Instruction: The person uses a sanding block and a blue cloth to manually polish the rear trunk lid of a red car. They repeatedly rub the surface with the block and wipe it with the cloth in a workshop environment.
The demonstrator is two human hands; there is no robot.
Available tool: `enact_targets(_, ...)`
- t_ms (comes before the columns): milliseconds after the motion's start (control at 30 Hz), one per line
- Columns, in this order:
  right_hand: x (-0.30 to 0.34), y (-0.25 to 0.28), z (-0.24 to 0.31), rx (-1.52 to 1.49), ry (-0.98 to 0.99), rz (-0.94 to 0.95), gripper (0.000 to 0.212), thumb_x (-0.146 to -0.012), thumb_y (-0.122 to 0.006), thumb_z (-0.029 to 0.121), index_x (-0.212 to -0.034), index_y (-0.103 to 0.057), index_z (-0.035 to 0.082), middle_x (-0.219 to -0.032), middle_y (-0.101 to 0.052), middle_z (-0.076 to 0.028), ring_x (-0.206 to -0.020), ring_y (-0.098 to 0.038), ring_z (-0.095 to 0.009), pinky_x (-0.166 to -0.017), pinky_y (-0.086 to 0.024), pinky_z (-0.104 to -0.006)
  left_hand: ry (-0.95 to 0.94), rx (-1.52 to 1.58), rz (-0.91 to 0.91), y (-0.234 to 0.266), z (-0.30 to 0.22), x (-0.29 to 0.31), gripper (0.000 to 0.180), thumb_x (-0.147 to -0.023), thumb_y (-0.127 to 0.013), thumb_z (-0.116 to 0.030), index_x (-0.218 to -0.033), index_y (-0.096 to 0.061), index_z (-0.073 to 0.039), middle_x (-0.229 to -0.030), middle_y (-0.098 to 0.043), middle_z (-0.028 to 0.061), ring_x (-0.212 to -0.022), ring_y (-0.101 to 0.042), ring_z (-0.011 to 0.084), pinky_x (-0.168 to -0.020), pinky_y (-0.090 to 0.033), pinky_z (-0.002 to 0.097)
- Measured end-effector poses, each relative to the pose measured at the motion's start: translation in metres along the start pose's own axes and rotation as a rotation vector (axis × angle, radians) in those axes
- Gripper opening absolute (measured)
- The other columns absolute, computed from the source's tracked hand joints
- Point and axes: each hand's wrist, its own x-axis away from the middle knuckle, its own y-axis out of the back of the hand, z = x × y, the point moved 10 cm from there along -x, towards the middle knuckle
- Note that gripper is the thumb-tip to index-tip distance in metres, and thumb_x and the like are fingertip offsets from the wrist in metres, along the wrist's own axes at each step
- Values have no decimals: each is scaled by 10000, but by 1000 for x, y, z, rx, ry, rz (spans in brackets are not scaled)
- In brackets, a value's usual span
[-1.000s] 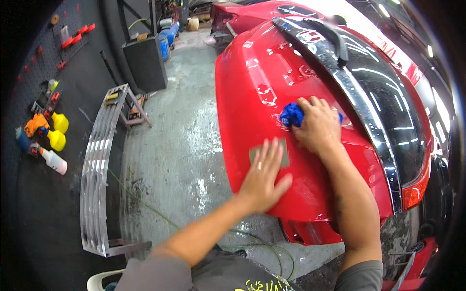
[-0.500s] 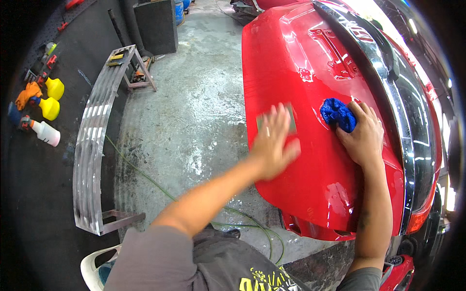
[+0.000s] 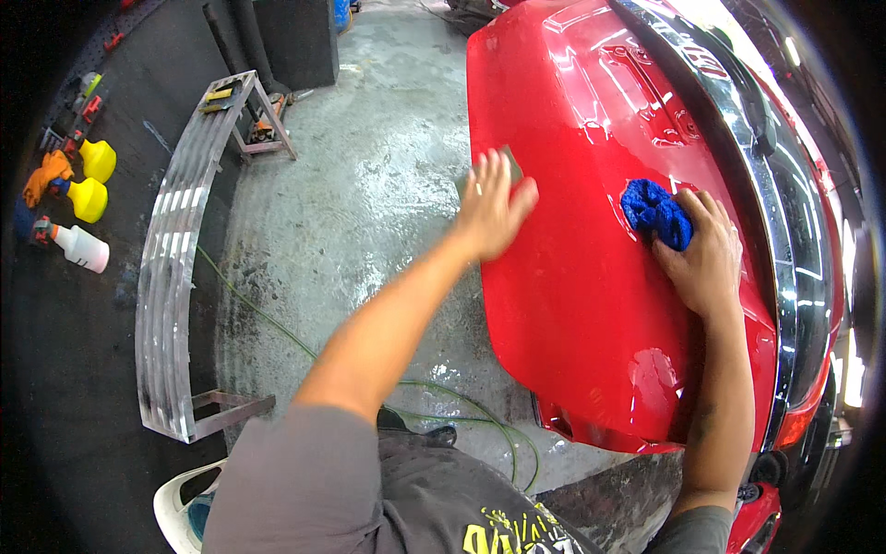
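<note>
The wet, glossy red car body panel fills the right of the head view. On its left edge, my left hand lies with fingers stretched over a small grey-green sheet that looks like sandpaper, pressing it to the paint. Part of the sheet is hidden under the fingers. Farther right, my right hand grips a bunched blue cloth between thumb and fingers. The cloth rests against the panel.
A ridged metal bench runs along the dark wall at left. Spray bottles and an orange glove hang there. A green hose snakes over the wet floor. A white chair stands at lower left.
My left hand has slid with the sheet away from me and leftward, to the panel's edge. My right hand keeps the cloth at nearly the same spot. The view has shifted slightly.
</note>
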Motion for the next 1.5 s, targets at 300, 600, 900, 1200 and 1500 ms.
enact_targets(300,8,-4,-18,-9,-27,-25,555,-822,-862,248,-1337,-731,90,-1286,-730,-159,-1272,-683,-404,-1070,-543,-547,-257,-38,195,-23,-91,200,1042,-1178,-434,-648,-1754,-134,167,-1831,-138,435,-1739,-98,554,-1423,-129,604)
enact_targets(600,8,-10,-13,10,10,16,583,-840,-871,268,-1378,-721,102,-1310,-722,-153,-1303,-673,-400,-1094,-539,-546,-156,-21,16,-23,-72,127,1017,-1179,-472,-590,-1759,-111,163,-1835,-123,434,-1736,-102,562,-1420,-93,633)
enact_targets(900,-1,-3,20,-92,179,-23,551,-873,-828,221,-1401,-715,110,-1586,-673,-107,-1437,-627,-380,-1219,-491,-571,34,58,31,13,0,16,973,-1206,-416,-601,-1743,-169,172,-1832,-157,424,-1740,-135,531,-1434,-148,544)
enact_targets(1200,11,-15,3,-93,204,33,504,-894,-827,225,-1394,-776,194,-1551,-707,-69,-1426,-640,-343,-1153,-500,-570,-299,-18,188,-26,-105,215,1098,-1134,-550,-640,-1768,-118,145,-1821,-137,453,-1727,-119,580,-1421,-146,610)
enact_targets(1500,5,-14,13,-40,223,150,515,-932,-854,333,-1424,-751,224,-1366,-731,-108,-1343,-663,-366,-1067,-527,-607,-146,8,11,-30,-78,112,1070,-1171,-447,-666,-1778,-73,132,-1848,-83,420,-1749,-84,532,-1429,-101,585)
